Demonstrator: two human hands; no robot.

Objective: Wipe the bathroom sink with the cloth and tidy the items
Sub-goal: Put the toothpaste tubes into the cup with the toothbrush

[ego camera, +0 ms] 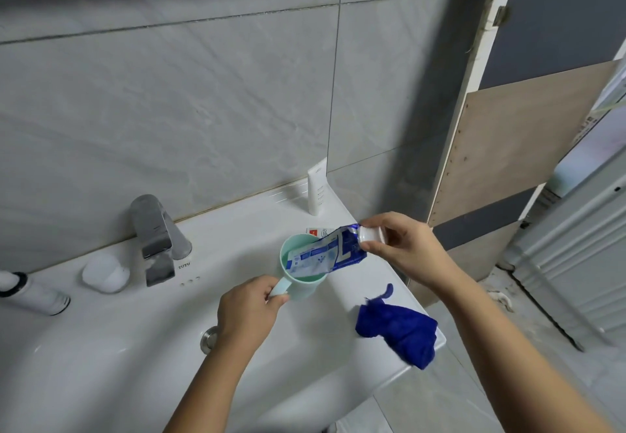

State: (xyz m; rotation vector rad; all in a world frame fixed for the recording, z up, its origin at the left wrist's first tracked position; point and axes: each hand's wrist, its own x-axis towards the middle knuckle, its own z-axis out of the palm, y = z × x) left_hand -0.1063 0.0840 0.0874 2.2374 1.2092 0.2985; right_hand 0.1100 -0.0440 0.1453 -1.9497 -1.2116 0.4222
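At the sink (pixel 101 365), my left grip (pixel 247 310) curled round the handle of the cup (pixel 301 283) near the right edge, while my right grip (pixel 403 246) pinched the toothpaste (pixel 332 253) by its cap end, the flat end already inside the cup. The cloth (pixel 396 331) lay bunched on the front right corner, part of it hanging over the edge.

The risks, as I judged them: the toothpaste stood mostly outside the cup and leaned right, so letting go could tip it out or tilt the cup, which I held only by its handle. The overhanging cloth could slide to the floor at a brush of my arm.

The count: one cup, one toothpaste, one cloth, one white tube (pixel 316 185) at the back right corner, one faucet (pixel 155 236), one toothbrush (pixel 30 294) by the left edge, one white case (pixel 105 273), and one box (pixel 316 231) behind the cup.
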